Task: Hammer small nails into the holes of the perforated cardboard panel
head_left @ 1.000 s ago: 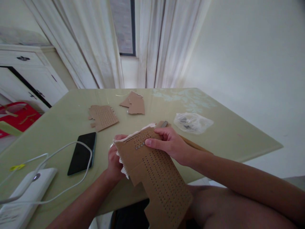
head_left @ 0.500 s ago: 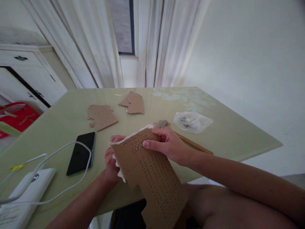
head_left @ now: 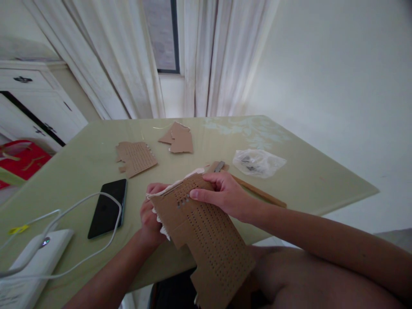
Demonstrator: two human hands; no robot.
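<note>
Where both hands clamp it, brown cardboard sheet [head_left: 209, 240], hole-dotted, white-backed, notched.

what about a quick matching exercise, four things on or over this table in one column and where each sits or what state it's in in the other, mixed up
Things:
1. perforated cardboard sheet
2. black phone
3. clear plastic bag
4. white charger

Places or states:
A. lying screen-up on the table, a white cable looping over it
B. held up off the table between the left hand and the right hand
C. at the near left corner of the table, a small light on its top
D. crumpled on the table beyond the right hand, small dark pieces inside

Pairs: 1-B, 2-A, 3-D, 4-C
</note>
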